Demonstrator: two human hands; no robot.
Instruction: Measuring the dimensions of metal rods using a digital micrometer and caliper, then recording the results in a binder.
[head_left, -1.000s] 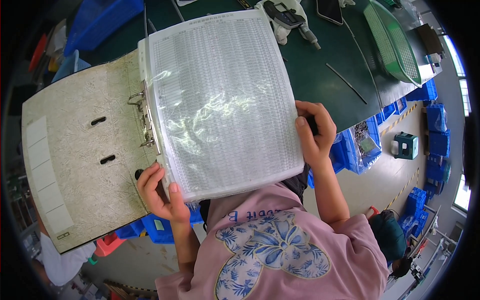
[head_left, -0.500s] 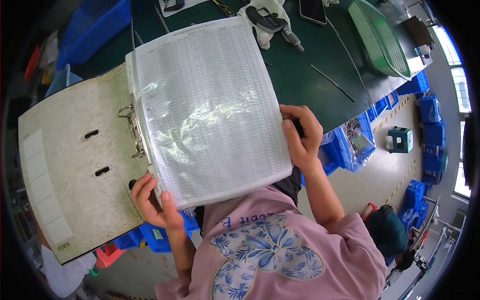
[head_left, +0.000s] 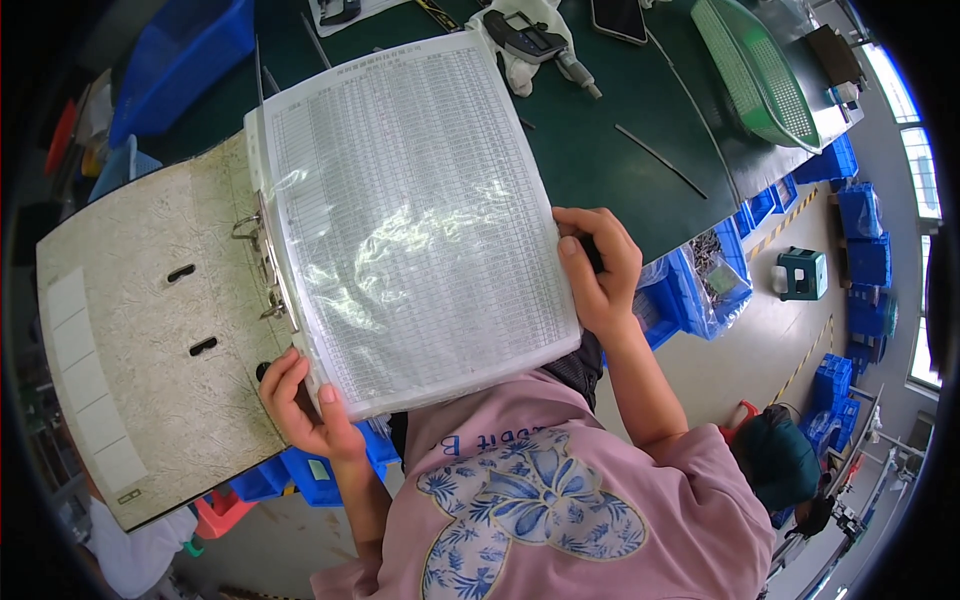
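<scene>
A ring binder lies open before me, its cream marbled cover spread to the left. Two metal rings show along its spine. On the right side a stack of clear plastic sleeves holds a printed table sheet, with light glaring off the plastic. My left hand grips the lower edge near the spine, thumb on top and fingers to the side. At the right edge my right hand pinches the sleeves and binder between thumb and curled fingers.
On the green tabletop lie a digital micrometer on a white cloth, a phone, a thin rod and a green mesh basket. A blue bin stands far left. Blue crates and a green stool stand right.
The sleeves and both hands have shifted very slightly left and the view has moved a little. The hold on the binder looks the same.
</scene>
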